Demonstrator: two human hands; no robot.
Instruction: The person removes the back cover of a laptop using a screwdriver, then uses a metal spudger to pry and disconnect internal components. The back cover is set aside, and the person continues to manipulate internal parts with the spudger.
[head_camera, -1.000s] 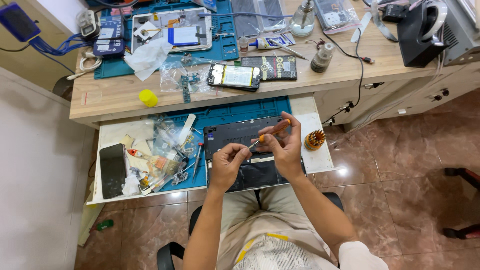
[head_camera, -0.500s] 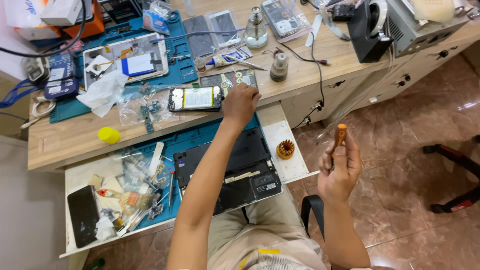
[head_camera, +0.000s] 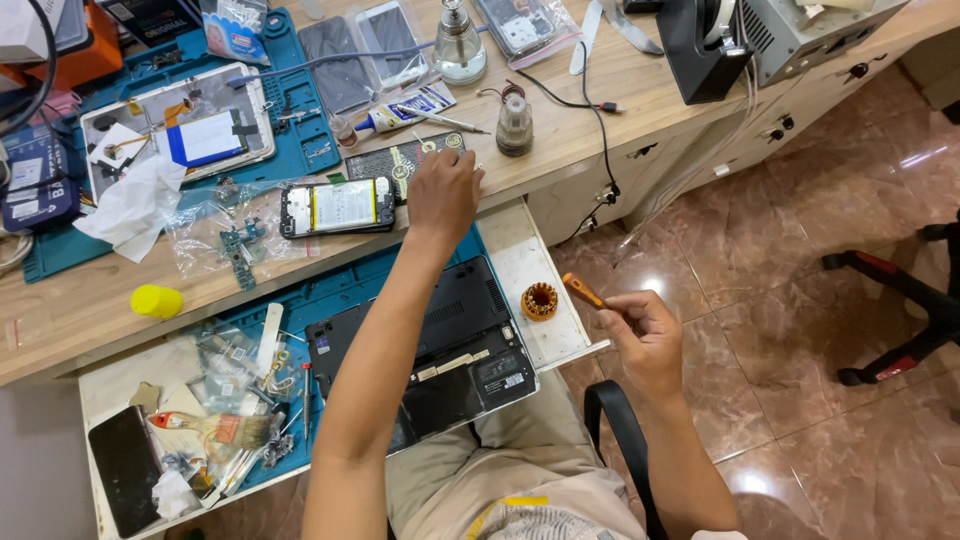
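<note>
Our left hand (head_camera: 443, 195) fingers reach, loosely curled, over the dark parts mat (head_camera: 400, 158); right hand (head_camera: 643, 335) grips the orange screwdriver (head_camera: 583, 291); laptop (head_camera: 440, 350) lies unopened.

head view | worn high, looking steeply down | wooden desk (head_camera: 560, 135) above, lap below, mid-range

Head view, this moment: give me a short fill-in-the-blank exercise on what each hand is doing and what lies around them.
1. The right hand holds a small screwdriver with an ____ handle, out beside the pull-out shelf.
2. The left hand reaches onto the wooden ____, fingers on a dark parts tray.
3. The black laptop lies on a ____ mat on the pull-out shelf.
4. The round orange bit holder stands to the ____ of the laptop in the picture.

Missing words: orange; desk; blue; right
</note>
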